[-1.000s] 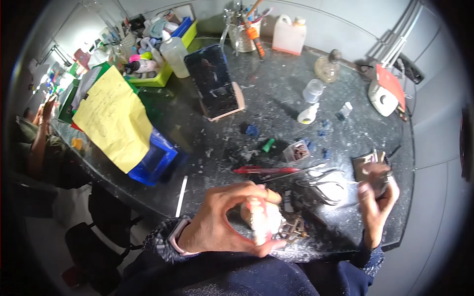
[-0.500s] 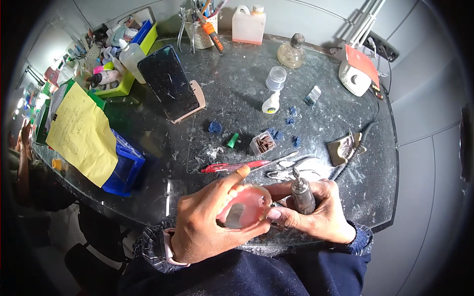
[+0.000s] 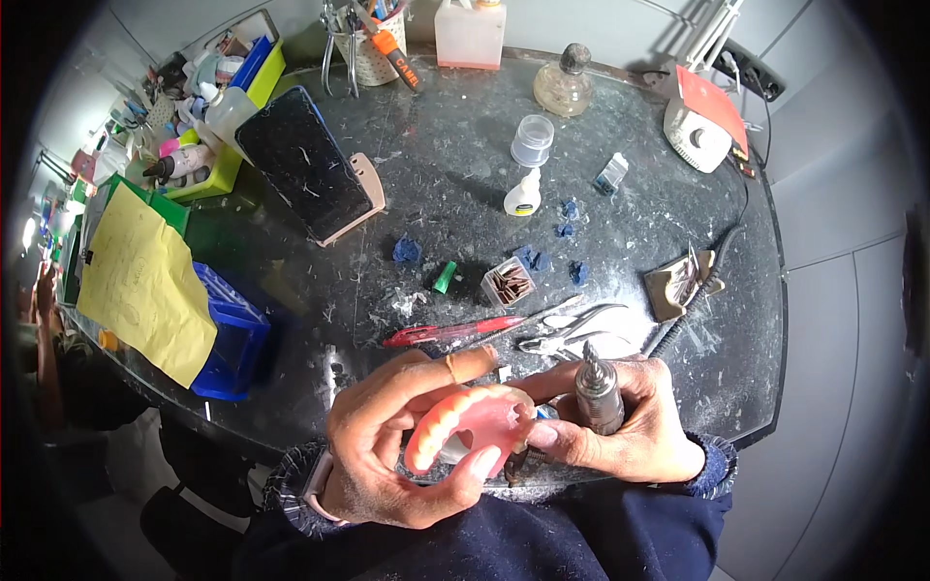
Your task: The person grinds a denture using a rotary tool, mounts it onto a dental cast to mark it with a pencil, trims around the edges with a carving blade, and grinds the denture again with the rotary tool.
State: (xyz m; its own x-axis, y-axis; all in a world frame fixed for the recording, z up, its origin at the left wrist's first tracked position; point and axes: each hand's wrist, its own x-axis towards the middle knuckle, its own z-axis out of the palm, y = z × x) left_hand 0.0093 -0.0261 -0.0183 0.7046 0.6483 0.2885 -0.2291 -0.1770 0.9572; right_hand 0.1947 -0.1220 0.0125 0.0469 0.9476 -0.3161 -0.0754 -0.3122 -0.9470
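Observation:
My left hand (image 3: 392, 441) grips a pink denture (image 3: 475, 426) with a row of white teeth, held just over the near edge of the dark worktop (image 3: 446, 213). My right hand (image 3: 625, 426) is closed around a grey metal rotary handpiece (image 3: 598, 392); its cable (image 3: 712, 281) runs up to the right. The handpiece's working end points down at the denture's right side, hidden behind my fingers. Both hands touch each other at the denture.
Just beyond my hands lie a red pen (image 3: 450, 332) and metal pliers (image 3: 572, 329). Farther back are a small box of burs (image 3: 508, 282), blue wax lumps (image 3: 407, 251), a dropper bottle (image 3: 523, 194), a propped tablet (image 3: 308, 165), a blue bin (image 3: 232, 339) with yellow paper (image 3: 145, 281).
My right hand came in from the right edge with the handpiece and joined my left hand at the denture. The denture has been turned so its teeth show.

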